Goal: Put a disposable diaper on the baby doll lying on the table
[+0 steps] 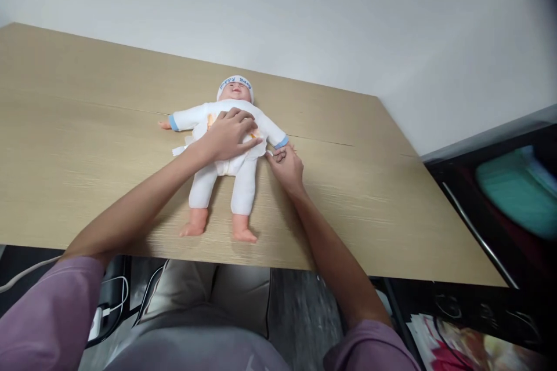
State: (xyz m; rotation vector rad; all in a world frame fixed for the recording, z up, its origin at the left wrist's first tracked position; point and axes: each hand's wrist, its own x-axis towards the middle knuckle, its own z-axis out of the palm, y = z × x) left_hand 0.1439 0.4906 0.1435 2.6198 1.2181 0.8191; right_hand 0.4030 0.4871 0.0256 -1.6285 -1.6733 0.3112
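On the table a baby doll (245,188) lies on its back, head toward the wall, in a white outfit with blue cuffs and a white cap with blue lettering. A white diaper (226,167) is around its hips, with orange print on the front. My left hand (230,134) lies over the diaper's front at the belly, fingers spread and holding nothing. At the doll's side, by its blue cuff, my right hand (287,167) is closed, pinching a diaper tab (269,153). Another white diaper tab (178,151) sticks out loose on the opposite side.
The wooden table (348,203) reaches back to a pale wall (278,17). Beyond its right edge are dark furniture and a blurred green item (516,191). A white cable (28,272) runs below the front edge at left. Colourful bags or papers (470,348) sit low at right.
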